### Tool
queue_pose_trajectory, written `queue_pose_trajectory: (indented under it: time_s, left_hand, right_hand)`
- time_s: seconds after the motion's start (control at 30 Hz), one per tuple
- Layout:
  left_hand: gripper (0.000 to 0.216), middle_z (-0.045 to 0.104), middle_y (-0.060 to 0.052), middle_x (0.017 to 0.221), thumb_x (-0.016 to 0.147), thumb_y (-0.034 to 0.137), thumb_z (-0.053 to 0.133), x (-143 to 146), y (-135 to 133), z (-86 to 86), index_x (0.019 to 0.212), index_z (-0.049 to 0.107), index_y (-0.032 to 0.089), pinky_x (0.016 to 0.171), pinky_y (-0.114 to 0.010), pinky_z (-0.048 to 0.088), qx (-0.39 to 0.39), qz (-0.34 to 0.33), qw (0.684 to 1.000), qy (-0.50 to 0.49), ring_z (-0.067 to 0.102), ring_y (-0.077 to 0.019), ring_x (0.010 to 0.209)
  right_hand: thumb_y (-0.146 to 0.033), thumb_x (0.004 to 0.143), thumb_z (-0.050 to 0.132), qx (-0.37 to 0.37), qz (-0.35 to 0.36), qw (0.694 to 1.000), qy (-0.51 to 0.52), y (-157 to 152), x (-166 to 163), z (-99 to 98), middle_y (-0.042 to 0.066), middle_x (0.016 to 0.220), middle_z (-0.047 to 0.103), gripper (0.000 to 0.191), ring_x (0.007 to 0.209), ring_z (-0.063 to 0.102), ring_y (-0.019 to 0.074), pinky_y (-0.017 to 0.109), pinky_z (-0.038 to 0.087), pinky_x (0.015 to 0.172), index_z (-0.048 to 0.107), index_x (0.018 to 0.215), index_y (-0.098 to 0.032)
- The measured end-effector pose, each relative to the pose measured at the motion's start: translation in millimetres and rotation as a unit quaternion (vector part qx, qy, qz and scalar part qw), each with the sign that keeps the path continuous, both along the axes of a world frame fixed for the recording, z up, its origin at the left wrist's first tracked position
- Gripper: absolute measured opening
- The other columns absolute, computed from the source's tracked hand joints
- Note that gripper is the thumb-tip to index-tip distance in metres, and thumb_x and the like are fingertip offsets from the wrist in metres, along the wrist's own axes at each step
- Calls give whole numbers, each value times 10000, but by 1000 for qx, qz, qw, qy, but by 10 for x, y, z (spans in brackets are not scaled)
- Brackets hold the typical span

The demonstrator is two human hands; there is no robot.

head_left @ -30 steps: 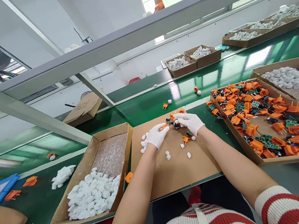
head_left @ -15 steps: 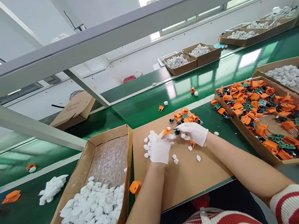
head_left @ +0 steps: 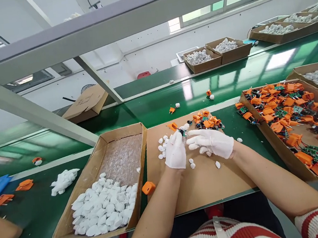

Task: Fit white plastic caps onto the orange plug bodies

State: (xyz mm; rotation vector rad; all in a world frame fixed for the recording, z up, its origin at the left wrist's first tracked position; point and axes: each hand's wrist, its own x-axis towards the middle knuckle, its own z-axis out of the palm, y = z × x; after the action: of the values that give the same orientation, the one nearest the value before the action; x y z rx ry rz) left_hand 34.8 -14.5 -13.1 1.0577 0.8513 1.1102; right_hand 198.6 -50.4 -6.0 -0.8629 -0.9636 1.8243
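Note:
My left hand (head_left: 176, 152), in a white glove, is closed around a small circuit board (head_left: 182, 132) wired to an orange plug housing (head_left: 173, 126). The housing sticks out beyond the fingers. Just to the right is my gloved right hand (head_left: 212, 143), its fingers stretched out and apart, with nothing visible in them. White lumps (head_left: 160, 148) lie beside my left hand on a cardboard sheet (head_left: 202, 187); a few more are scattered below my right hand. Behind it sits a small pile of orange plug housings with boards (head_left: 208, 120).
A cardboard tray of white lumps (head_left: 143, 136) stands left, with an orange housing (head_left: 148, 188) beside it. On the right is a tray of orange housings and boards (head_left: 279, 158). A green conveyor belt (head_left: 146, 111) runs behind, under a metal frame (head_left: 99, 80). A crumpled white glove (head_left: 64, 181) lies left.
My right hand has let go of the circuit board and drawn slightly away, its fingers opening. My left hand now holds board and housing. The camera view has shifted left.

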Motion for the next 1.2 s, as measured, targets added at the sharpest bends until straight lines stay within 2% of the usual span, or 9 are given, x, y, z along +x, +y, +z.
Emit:
queue_pose_trajectory:
  time_s: [0.1, 0.17, 0.3, 0.37, 0.5, 0.67, 0.87, 1.07, 1.2]
  left_hand:
    - [292, 678, -79, 1204, 839, 416, 657, -17, 49, -38, 1033, 692, 201, 1102, -411, 399, -22, -9, 989, -143, 592, -258, 1200]
    - [297, 707, -79, 1100, 824, 416, 686, -24, 56, -47, 1006, 691, 183, 1091, -415, 412, -64, -17, 982, -178, 647, -241, 1107]
    - [351, 712, -68, 958, 889, 482, 592, -44, 48, -38, 1052, 682, 184, 1053, -418, 445, -126, -28, 973, -190, 665, -233, 1056]
    - [368, 706, -74, 996, 926, 489, 526, -54, 45, -31, 1094, 670, 195, 1044, -426, 452, -132, -33, 974, -179, 644, -241, 1108]
    - [257, 607, -71, 1314, 910, 378, 578, -62, 36, -14, 1098, 665, 225, 1079, -434, 426, -112, -100, 974, -172, 536, -248, 1275]
    - [239, 638, -88, 1259, 813, 312, 711, -65, 11, 21, 1024, 690, 201, 1083, -437, 416, -130, -99, 981, -101, 559, -262, 1247]
    - [346, 704, -106, 1055, 771, 427, 745, -118, 22, 12, 992, 693, 166, 962, -414, 492, -125, -74, 985, -92, 670, -259, 1039]
    - [394, 544, -96, 1403, 850, 519, 613, -72, -52, 51, 1116, 658, 232, 1002, -429, 475, -51, -115, 986, -113, 453, -301, 1345]
    - [525, 558, -102, 1386, 799, 591, 634, -33, -170, 48, 1199, 645, 250, 786, -408, 580, -49, -134, 989, -47, 505, -358, 1276]
  right_hand:
    - [-452, 806, 729, -20, -76, 996, -52, 50, 68, -77, 47, 821, 696, 302, 489, 477, 58, 160, 366, 366, 719, 961, -193]
    - [-464, 812, 719, -25, -113, 992, -43, 86, 97, -102, 34, 757, 682, 303, 459, 426, 42, 160, 379, 382, 729, 894, -172]
    - [-298, 803, 751, 3, -159, 987, 13, 123, 117, -69, 59, 1155, 690, 319, 860, 633, 105, 174, 524, 697, 708, 1113, -238]
    - [-293, 806, 750, 8, -155, 988, 24, 127, 121, -62, 43, 1175, 685, 375, 869, 633, 101, 169, 520, 687, 679, 1173, -267]
    - [-403, 809, 745, 9, -153, 987, 45, 132, 115, -96, 16, 809, 701, 234, 525, 506, 44, 143, 448, 469, 720, 933, -206]
    - [-297, 844, 718, 33, -137, 987, 83, 121, 108, -70, 58, 1245, 654, 287, 1093, 630, 142, 201, 532, 899, 688, 1121, -228]
    - [-448, 864, 671, -2, -120, 990, 79, 99, 153, -14, 50, 1009, 666, 293, 1013, 661, 163, 152, 547, 602, 658, 1048, -220]
    - [-498, 829, 695, 19, -91, 984, 150, 116, 187, 33, 14, 950, 581, 309, 1254, 526, 208, 192, 558, 710, 545, 800, -230]
    - [-547, 845, 652, 27, -56, 981, 183, 83, 133, 75, 2, 905, 541, 377, 1187, 544, 215, 387, 548, 885, 471, 756, -228]
